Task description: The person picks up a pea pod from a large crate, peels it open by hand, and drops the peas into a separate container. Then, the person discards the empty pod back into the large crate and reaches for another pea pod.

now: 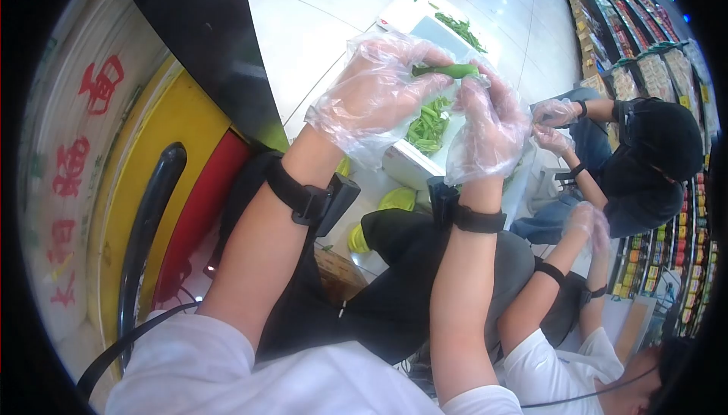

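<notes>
A green bean pod (447,70) is held up between my two hands, in front of my body. My left hand (379,85), in a clear plastic glove, pinches its left end between thumb and fingers. The right end is in the closed fingers of my right hand (493,123), gloved the same way. Below the hands, a white box (406,166) holds a heap of green bean pieces (428,127), partly hidden by my right hand.
Farther off, a white container (402,13) bears more green beans (461,32). Two people with gloved hands sit to my right, close to my right arm. A yellow and red unit with a black handle (152,221) stands at my left. Stocked shelves (644,28) line the right side.
</notes>
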A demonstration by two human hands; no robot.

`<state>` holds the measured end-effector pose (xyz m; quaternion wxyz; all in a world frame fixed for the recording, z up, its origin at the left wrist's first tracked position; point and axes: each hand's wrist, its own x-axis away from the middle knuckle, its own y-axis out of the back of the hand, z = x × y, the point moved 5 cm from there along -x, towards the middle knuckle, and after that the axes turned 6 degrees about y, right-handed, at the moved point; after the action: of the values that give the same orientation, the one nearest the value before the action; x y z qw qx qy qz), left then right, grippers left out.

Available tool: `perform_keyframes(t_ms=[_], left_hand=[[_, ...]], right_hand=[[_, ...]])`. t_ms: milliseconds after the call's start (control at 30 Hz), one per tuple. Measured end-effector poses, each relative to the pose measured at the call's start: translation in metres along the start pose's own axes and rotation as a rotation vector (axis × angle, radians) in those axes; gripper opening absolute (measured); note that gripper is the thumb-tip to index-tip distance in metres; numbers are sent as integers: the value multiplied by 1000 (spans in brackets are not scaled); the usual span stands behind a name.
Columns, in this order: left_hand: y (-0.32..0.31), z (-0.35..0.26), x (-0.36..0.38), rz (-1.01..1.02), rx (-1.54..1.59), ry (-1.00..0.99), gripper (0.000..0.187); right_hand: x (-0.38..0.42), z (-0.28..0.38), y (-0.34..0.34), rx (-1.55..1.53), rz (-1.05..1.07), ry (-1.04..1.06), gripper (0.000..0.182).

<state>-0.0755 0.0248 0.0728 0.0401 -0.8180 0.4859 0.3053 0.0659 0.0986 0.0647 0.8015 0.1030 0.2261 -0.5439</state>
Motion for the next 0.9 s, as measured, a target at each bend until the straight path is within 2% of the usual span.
perform_keyframes(t_ms=[133, 500, 633, 800, 900], left_hand=[[-1, 0, 0, 28, 44, 38, 21], [-3, 11, -1, 124, 196, 170, 24], [-2, 10, -2, 154, 146, 123, 24], [-5, 19, -1, 188, 300, 261, 26], [-4, 20, -1, 193, 243, 249, 27]], right_hand=[[0, 2, 1, 12, -15, 57, 22], [-3, -1, 0, -43, -63, -55, 17], [-3, -4, 2, -50, -65, -112, 19], [-5, -1, -5, -56, -10, -93, 22], [-6, -7, -4, -52, 77, -100, 24]])
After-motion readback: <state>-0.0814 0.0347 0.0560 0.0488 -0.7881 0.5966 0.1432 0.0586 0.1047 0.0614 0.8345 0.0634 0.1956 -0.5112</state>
